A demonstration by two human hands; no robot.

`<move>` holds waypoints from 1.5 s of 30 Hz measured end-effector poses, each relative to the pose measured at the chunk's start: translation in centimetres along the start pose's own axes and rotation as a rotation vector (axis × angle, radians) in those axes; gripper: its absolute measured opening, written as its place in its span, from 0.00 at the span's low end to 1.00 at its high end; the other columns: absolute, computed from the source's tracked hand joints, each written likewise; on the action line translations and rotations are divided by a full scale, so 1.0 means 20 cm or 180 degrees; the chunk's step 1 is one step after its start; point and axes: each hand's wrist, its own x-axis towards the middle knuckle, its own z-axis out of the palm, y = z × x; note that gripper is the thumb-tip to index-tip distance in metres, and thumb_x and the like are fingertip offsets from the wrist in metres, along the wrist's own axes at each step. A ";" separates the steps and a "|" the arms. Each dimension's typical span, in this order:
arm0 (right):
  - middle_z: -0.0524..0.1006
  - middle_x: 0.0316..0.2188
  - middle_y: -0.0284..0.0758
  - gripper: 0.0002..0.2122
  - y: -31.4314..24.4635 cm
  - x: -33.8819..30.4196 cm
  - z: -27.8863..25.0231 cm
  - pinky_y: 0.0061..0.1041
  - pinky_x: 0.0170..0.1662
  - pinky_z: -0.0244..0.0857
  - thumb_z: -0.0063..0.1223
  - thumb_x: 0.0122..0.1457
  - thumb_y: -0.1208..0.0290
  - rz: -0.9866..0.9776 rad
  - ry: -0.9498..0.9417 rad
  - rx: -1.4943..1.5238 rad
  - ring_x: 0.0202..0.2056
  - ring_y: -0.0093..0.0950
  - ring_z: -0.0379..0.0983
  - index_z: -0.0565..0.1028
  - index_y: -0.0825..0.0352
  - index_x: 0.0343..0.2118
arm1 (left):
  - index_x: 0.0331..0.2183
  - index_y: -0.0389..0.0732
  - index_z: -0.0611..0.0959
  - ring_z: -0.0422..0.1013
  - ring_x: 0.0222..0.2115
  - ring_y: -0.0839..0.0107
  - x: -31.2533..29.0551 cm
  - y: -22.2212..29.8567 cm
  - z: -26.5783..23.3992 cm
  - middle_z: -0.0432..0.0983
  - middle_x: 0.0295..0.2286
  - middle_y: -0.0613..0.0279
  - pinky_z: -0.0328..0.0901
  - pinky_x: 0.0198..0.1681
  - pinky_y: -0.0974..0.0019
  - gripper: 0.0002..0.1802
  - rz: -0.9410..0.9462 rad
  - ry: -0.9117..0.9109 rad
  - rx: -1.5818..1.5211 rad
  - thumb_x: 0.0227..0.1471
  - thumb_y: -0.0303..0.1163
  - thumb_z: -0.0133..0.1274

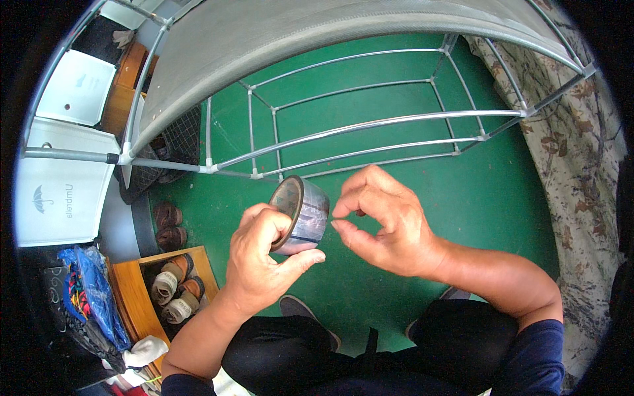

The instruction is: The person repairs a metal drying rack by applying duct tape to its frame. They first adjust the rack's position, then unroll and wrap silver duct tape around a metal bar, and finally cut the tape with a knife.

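Note:
My left hand (261, 254) is wrapped round a wide roll of clear packing tape (312, 218), with fingers inside its brown core and the thumb below. The roll is tilted, its open core facing left. Just right of it, my right hand (389, 224) is closed in a pinch, with thumb and forefinger tips together close to the tape's outer face. Whatever lies between those fingertips, if anything, is too small to make out. Both hands are held in the air over the green floor (389, 297).
A metal tube frame (370, 123) with a grey fabric cover (264, 33) stands ahead. Brown-patterned cloth (568, 165) hangs at the right. On the left are white panels (63, 191), a wooden shoe box (205, 270) holding shoes, brown shoes (170, 226) and a blue plastic bag (102, 297).

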 end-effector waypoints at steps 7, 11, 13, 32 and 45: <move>0.75 0.34 0.36 0.09 0.00 0.01 -0.01 0.37 0.38 0.72 0.69 0.47 0.78 -0.0077 -0.0157 -0.0265 0.38 0.39 0.75 0.79 0.64 0.31 | 0.31 0.41 0.74 0.73 0.34 0.52 0.01 0.01 0.00 0.76 0.28 0.57 0.68 0.39 0.52 0.28 0.0144 -0.0016 0.0115 0.34 0.32 0.79; 0.75 0.33 0.35 0.10 0.01 0.00 0.00 0.36 0.37 0.72 0.68 0.45 0.79 -0.0084 -0.0155 -0.0320 0.36 0.37 0.75 0.78 0.64 0.30 | 0.31 0.42 0.75 0.73 0.31 0.51 0.02 0.01 0.01 0.76 0.26 0.57 0.68 0.45 0.50 0.28 0.0389 0.0012 0.0266 0.35 0.34 0.79; 0.76 0.33 0.36 0.10 0.00 0.00 0.00 0.34 0.37 0.71 0.67 0.45 0.82 -0.0064 -0.0219 -0.0367 0.35 0.36 0.76 0.78 0.65 0.30 | 0.31 0.42 0.75 0.72 0.29 0.51 0.02 0.00 0.02 0.75 0.25 0.57 0.68 0.48 0.49 0.28 0.0553 0.0000 0.0323 0.35 0.35 0.79; 0.73 0.32 0.37 0.10 0.01 0.00 0.01 0.38 0.35 0.72 0.65 0.43 0.80 -0.0231 -0.0262 -0.0192 0.34 0.40 0.75 0.73 0.66 0.27 | 0.32 0.40 0.74 0.71 0.30 0.54 0.01 0.03 0.01 0.73 0.26 0.56 0.66 0.36 0.54 0.27 -0.0037 -0.0168 0.0336 0.36 0.33 0.78; 0.75 0.35 0.37 0.11 -0.01 0.01 -0.01 0.38 0.36 0.72 0.69 0.46 0.76 -0.0364 -0.0239 -0.0617 0.37 0.39 0.75 0.78 0.66 0.32 | 0.32 0.41 0.75 0.71 0.29 0.53 0.01 0.01 0.01 0.75 0.27 0.57 0.66 0.37 0.53 0.27 0.0038 -0.0086 0.0230 0.36 0.31 0.78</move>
